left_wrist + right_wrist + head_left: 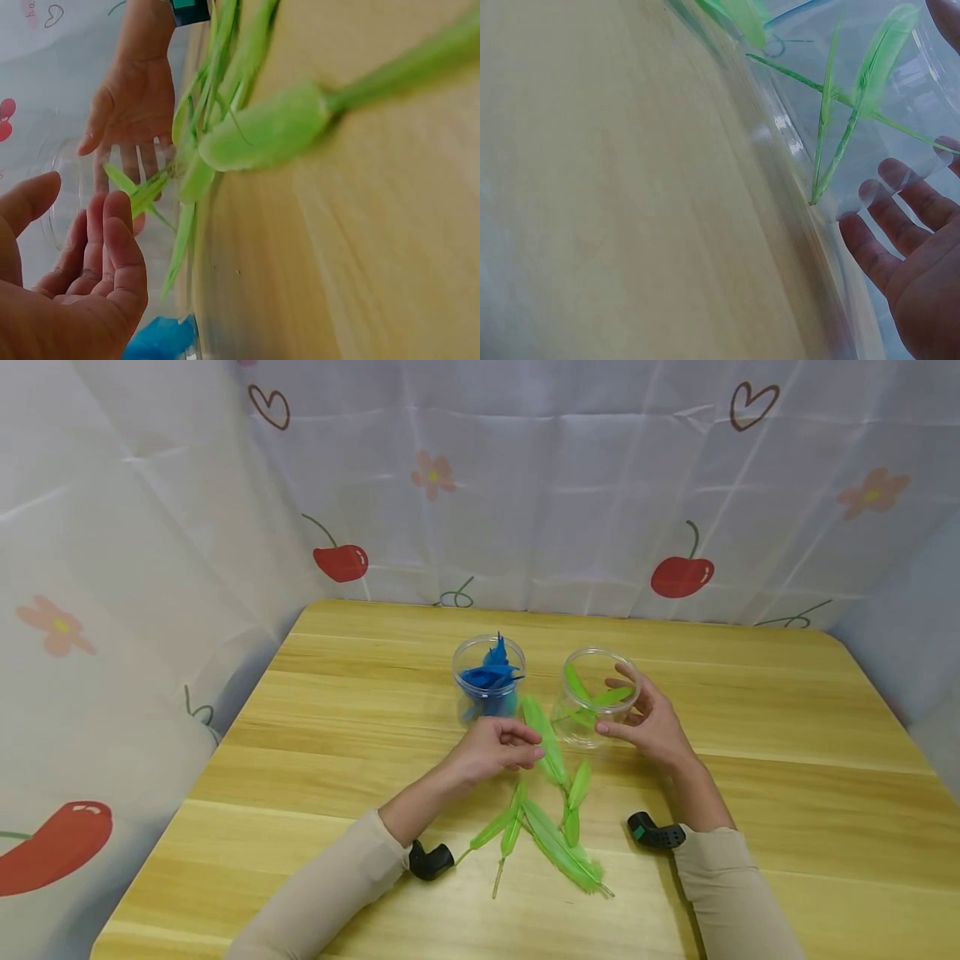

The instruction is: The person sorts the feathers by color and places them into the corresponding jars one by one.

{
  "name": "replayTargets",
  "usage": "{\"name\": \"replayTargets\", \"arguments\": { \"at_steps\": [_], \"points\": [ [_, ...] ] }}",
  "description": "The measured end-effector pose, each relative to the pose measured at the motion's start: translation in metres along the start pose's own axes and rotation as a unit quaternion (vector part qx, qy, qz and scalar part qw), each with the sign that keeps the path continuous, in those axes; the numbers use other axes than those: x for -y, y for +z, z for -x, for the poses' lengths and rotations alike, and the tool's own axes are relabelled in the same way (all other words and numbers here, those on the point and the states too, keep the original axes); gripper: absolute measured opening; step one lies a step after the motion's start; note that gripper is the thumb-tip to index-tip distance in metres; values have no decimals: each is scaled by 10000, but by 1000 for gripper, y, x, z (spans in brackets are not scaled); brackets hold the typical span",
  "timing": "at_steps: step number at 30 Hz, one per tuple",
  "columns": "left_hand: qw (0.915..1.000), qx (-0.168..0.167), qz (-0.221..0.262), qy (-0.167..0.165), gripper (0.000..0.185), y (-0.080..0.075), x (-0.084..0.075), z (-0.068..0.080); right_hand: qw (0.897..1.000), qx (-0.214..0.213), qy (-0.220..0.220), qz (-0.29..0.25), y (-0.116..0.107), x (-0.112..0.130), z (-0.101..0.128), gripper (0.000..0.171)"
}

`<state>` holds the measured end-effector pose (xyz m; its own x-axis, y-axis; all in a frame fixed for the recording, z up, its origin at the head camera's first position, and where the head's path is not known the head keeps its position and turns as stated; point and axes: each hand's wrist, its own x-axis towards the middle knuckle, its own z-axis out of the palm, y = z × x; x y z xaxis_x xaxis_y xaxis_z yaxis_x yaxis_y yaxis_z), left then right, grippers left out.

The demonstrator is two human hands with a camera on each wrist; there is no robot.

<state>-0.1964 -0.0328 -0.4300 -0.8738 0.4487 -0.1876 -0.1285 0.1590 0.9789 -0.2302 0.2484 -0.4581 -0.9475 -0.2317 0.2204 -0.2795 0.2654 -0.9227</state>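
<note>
My right hand [654, 720] holds a clear plastic jar [588, 741] from its right side, thumb in front and fingers around the wall. A few green feathers [881, 64] lie inside that jar, as the right wrist view shows. Between the two jars is my left hand [491, 748], fingers loosely bent. In the left wrist view its thumb stands apart from the fingers with nothing between them. Beside its fingertips lies a broad green feather [546, 739] on the table. Several more green feathers [564, 845] are spread nearer the front.
A second clear jar [459, 693] stands just beyond my left hand, holding blue feathers [491, 677]. The wooden table [337, 693] runs back to a printed curtain [540, 510]. Black devices [431, 862] sit at both wrists.
</note>
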Motion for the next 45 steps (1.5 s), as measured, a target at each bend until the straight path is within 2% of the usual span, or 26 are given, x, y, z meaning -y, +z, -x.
{"name": "replayTargets", "arguments": {
  "at_steps": [9,15,26,45],
  "points": [
    [9996,152,-171,-152,28,-6,8,-1,10000,6,23,19,0,1,0,88],
    [9978,303,-573,-116,26,-8,10,-3,10000,-1,-13,29,0,0,0,89],
    [9849,756,-1532,-277,25,-9,11,-3,10000,7,-6,-19,0,0,0,89],
    [9726,935,-2123,-120,15,-9,11,0,10000,1,2,18,0,1,0,89]
  ]
}}
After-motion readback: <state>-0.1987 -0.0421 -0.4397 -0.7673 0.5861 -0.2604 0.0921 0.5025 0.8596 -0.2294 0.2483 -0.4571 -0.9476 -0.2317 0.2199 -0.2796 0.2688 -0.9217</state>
